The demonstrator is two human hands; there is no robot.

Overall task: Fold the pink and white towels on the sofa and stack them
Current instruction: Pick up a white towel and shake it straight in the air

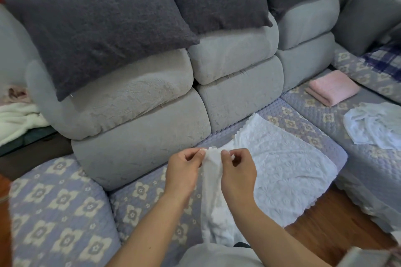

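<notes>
A white towel (213, 197) hangs bunched between my hands, its lower part trailing down in front of the sofa seat (138, 201). My left hand (184, 171) pinches its top edge at the left, my right hand (237, 171) pinches it just to the right. Behind them a white embossed cloth (286, 162) lies spread flat on the seat. A folded pink towel (333, 88) rests on the seat at the far right. A crumpled white towel (375, 125) lies in front of the pink one.
Dark grey cushions (104, 34) lean on the grey sofa back (138, 119). A blue checked cloth (384, 60) lies on the corner section. A cream blanket (19, 119) sits at the left. Wooden floor (338, 223) shows in front of the sofa.
</notes>
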